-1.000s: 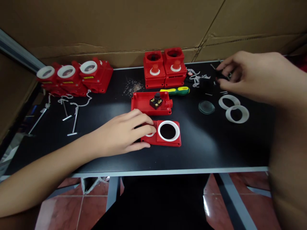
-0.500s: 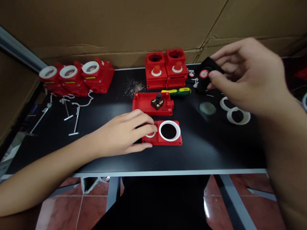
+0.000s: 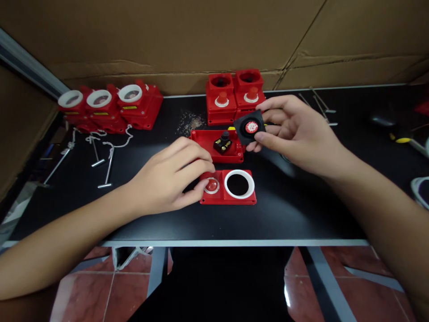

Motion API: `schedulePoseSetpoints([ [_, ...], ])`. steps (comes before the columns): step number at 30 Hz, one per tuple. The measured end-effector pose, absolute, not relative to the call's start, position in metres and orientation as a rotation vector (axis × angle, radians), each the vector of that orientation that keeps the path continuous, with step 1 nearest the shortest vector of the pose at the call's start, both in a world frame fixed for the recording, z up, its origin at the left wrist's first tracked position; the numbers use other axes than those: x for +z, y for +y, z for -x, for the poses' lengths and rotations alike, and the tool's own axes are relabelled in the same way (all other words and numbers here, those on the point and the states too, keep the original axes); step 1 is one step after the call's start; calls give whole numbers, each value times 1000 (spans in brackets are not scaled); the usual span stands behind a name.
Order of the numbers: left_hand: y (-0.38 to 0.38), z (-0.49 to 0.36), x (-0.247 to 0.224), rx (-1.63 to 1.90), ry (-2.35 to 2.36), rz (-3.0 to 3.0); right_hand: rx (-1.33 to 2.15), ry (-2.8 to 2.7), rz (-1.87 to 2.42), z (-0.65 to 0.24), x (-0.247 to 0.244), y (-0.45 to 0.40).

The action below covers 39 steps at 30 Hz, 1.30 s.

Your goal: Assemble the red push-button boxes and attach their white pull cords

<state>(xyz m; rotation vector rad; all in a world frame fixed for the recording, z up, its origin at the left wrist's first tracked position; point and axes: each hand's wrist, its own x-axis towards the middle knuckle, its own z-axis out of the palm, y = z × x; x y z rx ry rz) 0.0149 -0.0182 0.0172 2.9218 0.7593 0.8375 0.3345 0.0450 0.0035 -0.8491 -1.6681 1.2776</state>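
Note:
My right hand pinches a square black plate with a round red-and-white label, held above the table. My left hand rests with fingers apart at the left end of a red cover, near its small clear-ringed red window. A white ring surrounds the large round opening at the cover's right end. Just behind lies an open red box, and a black part with brass contacts sits inside it.
Three red boxes with white rings and cords with metal T-bars stand at left. Two red boxes are at the back, near small debris. Metal rods and a yellow-black tool lie at right.
My right hand has moved left and down with the black plate, now nearer the open red box. My left hand has drawn back slightly, uncovering the cover's small red window.

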Motion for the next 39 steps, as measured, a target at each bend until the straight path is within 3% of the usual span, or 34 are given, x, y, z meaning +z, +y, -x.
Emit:
schedulePoseSetpoints([
  [4,-17,-13,15,940,952,-2949,1312,-1627,860,-336,8,44],
  [9,-16,-11,9,796,1272,-2841,1343,-1612,865,-334,12,41],
  [39,-20,-16,8,708,1028,-2769,1035,-1910,1080,-324,3,38],
])
